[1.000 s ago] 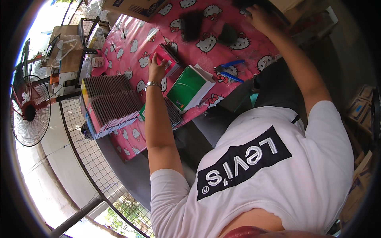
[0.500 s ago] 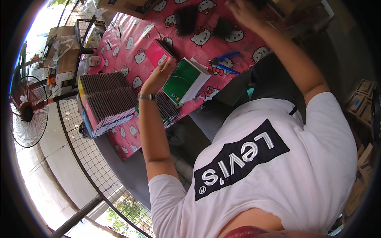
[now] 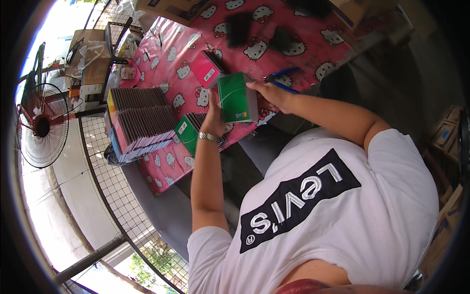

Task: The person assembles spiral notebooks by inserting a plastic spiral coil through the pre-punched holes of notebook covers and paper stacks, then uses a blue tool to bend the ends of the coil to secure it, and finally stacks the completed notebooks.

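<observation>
A green spiral-bound notebook [image 3: 237,100] is between my two hands at the near edge of the table. My left hand [image 3: 213,116] grips its left, coil-bound edge with the thumb pointing up. At the opposite edge, my right hand [image 3: 275,96] closes on the pages and cover. Just beyond lie pink spiral notebooks [image 3: 205,73], partly behind the green one. More green spiral notebooks [image 3: 187,136] lie left of my left wrist, which hides part of them. Blue-handled pliers [image 3: 284,79] rest on the table beyond my right hand.
A tall pile of spiral notebooks [image 3: 142,117] stands at the left of the pink patterned tablecloth [image 3: 161,169]. Dark blurred bundles [image 3: 239,29] lie at the far side. Cardboard boxes [image 3: 171,9] stand at the back. A fan [image 3: 42,126] is at far left.
My right hand has come down from the far right onto the notebook. My left hand has shifted from the pink notebooks to the green one's coil edge. The green notebook has turned straighter.
</observation>
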